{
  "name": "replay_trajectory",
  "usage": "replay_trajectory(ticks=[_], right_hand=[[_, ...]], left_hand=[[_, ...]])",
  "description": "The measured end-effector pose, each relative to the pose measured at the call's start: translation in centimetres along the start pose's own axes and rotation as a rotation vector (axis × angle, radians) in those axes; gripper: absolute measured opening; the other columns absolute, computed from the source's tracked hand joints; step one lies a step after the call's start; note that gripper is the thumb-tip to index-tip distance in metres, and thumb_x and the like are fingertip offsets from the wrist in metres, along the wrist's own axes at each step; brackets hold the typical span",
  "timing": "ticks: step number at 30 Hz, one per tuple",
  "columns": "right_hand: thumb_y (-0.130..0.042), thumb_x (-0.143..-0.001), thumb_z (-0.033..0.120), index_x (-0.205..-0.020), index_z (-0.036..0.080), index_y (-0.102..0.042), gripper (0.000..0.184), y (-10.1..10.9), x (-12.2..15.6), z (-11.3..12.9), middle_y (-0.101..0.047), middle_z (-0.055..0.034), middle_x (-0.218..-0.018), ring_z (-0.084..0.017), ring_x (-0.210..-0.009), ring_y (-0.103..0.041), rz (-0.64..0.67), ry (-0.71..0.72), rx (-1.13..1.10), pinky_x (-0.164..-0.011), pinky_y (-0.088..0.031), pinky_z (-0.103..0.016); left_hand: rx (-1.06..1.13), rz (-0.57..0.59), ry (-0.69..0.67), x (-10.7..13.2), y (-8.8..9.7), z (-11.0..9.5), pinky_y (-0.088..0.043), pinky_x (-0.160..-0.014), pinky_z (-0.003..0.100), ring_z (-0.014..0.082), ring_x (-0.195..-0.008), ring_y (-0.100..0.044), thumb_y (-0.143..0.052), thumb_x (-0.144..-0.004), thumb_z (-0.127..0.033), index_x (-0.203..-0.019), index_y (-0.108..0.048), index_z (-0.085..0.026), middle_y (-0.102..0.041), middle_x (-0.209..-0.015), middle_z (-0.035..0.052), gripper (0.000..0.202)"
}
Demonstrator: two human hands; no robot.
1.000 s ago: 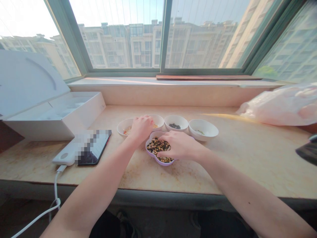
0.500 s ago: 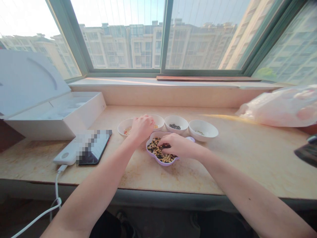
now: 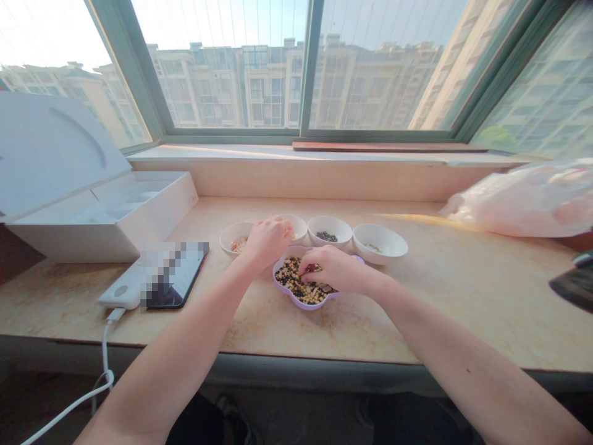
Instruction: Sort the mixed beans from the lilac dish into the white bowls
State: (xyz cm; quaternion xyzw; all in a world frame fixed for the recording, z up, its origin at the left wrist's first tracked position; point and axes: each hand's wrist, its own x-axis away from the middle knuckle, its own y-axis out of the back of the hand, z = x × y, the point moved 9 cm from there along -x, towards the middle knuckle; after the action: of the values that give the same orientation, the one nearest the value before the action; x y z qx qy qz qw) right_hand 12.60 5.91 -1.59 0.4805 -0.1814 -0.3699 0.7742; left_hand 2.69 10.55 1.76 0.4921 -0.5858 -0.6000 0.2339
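Observation:
A purple-rimmed, scalloped bowl (image 3: 309, 305) holds mixed black, yellow and brown beans and seeds. My right hand (image 3: 336, 269) reaches into it from the right, its fingers curled in a pinch at the beans; what sits between the fingertips is too small to name. My left hand (image 3: 271, 240) hovers at the front of a white bowl (image 3: 299, 220) with yellowish pieces, covering part of it. Its fingers are bent together, and anything in them is hidden. Left of that hand stands another white bowl (image 3: 226, 238) with reddish and pale pieces.
To the right stand a white bowl of black beans (image 3: 331, 221) and a white bowl with few greenish beans (image 3: 391, 240). An open white box (image 3: 157, 216), a power bank (image 3: 123, 290) with cable and a phone (image 3: 185, 278) lie left. A plastic bag (image 3: 519, 201) rests right.
My left hand has shifted slightly right over its bowl. My right hand has lifted a little and its fingertips have drawn closer together. The bowls have stayed put.

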Motion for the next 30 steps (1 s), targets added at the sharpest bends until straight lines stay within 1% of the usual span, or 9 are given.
replay_trajectory(ticks=[9, 14, 17, 21, 24, 26, 28, 30], right_hand=[[-0.066, -0.082, 0.011, -0.096, 0.020, -0.079, 0.021, -0.2, 0.0, 0.0, -0.080, -0.0054, -0.099, -0.022, -0.091, -0.072, -0.031, 0.018, -0.020, -0.083, -0.052, -0.031], [-0.064, -0.082, 0.009, -0.095, 0.021, -0.080, 0.024, -0.2, 0.1, 0.1, -0.080, -0.0045, -0.099, -0.022, -0.092, -0.073, -0.045, 0.027, -0.048, -0.084, -0.053, -0.031], [-0.064, -0.083, 0.011, -0.096, 0.021, -0.080, 0.023, 0.1, 0.1, 0.3, -0.081, -0.0044, -0.100, -0.023, -0.093, -0.073, -0.068, 0.026, -0.107, -0.087, -0.054, -0.032], [-0.065, -0.086, 0.019, -0.094, 0.020, -0.078, 0.015, 1.0, 0.2, -0.2, -0.080, -0.0045, -0.094, -0.021, -0.088, -0.073, -0.144, -0.027, -0.295, -0.085, -0.056, -0.034], [-0.071, -0.083, 0.026, -0.091, 0.019, -0.074, 0.010, 2.3, 0.4, -1.3, -0.078, -0.0052, -0.091, -0.020, -0.087, -0.072, -0.271, -0.093, -0.488, -0.083, -0.056, -0.035], [-0.076, -0.080, 0.031, -0.089, 0.019, -0.071, 0.016, 3.0, 0.5, -2.2, -0.077, -0.0046, -0.087, -0.019, -0.081, -0.071, -0.350, -0.137, -0.625, -0.075, -0.055, -0.033], [-0.082, -0.075, 0.036, -0.086, 0.019, -0.068, 0.024, 3.5, 0.7, -3.0, -0.074, -0.0029, -0.079, -0.018, -0.073, -0.069, -0.411, -0.178, -0.755, -0.064, -0.051, -0.029], [-0.086, -0.070, 0.041, -0.083, 0.020, -0.065, 0.033, 3.7, 0.9, -3.6, -0.071, -0.0010, -0.072, -0.016, -0.068, -0.065, -0.459, -0.225, -0.850, -0.058, -0.047, -0.027]], left_hand=[[0.043, -0.012, -0.032, 0.2, 0.3, -0.5, -0.047, -0.082, 0.033, 0.0232, -0.090, -0.068, -0.047, -0.100, -0.021, -0.087, -0.073, -0.017, -0.074, -0.103, 0.0095, 0.029], [0.089, -0.029, -0.029, 0.2, 0.2, -0.2, -0.048, -0.081, 0.033, 0.0226, -0.088, -0.068, -0.050, -0.099, -0.022, -0.089, -0.075, -0.018, -0.074, -0.103, 0.0090, 0.027], [0.134, -0.049, -0.023, 0.2, 0.3, 0.2, -0.049, -0.084, 0.033, 0.0224, -0.090, -0.068, -0.052, -0.098, -0.022, -0.093, -0.077, -0.019, -0.075, -0.103, 0.0084, 0.026], [0.234, -0.102, -0.009, 0.3, 1.0, 0.8, -0.050, -0.084, 0.032, 0.0210, -0.090, -0.069, -0.052, -0.098, -0.022, -0.096, -0.078, -0.018, -0.076, -0.102, 0.0075, 0.026], [0.331, -0.088, -0.045, 0.5, 1.4, 0.1, -0.050, -0.080, 0.030, 0.0187, -0.086, -0.068, -0.052, -0.099, -0.025, -0.093, -0.077, -0.018, -0.076, -0.098, 0.0058, 0.027], [0.404, -0.046, -0.103, 0.7, 1.4, -0.9, -0.051, -0.079, 0.029, 0.0172, -0.084, -0.068, -0.052, -0.101, -0.028, -0.093, -0.077, -0.019, -0.077, -0.094, 0.0043, 0.028], [0.480, 0.007, -0.166, 1.0, 1.2, -2.1, -0.051, -0.078, 0.027, 0.0157, -0.083, -0.068, -0.054, -0.101, -0.031, -0.097, -0.078, -0.020, -0.077, -0.092, 0.0029, 0.027], [0.542, 0.043, -0.208, 1.3, 1.0, -3.0, -0.052, -0.076, 0.026, 0.0144, -0.081, -0.068, -0.057, -0.100, -0.034, -0.104, -0.077, -0.020, -0.077, -0.092, 0.0025, 0.024]])
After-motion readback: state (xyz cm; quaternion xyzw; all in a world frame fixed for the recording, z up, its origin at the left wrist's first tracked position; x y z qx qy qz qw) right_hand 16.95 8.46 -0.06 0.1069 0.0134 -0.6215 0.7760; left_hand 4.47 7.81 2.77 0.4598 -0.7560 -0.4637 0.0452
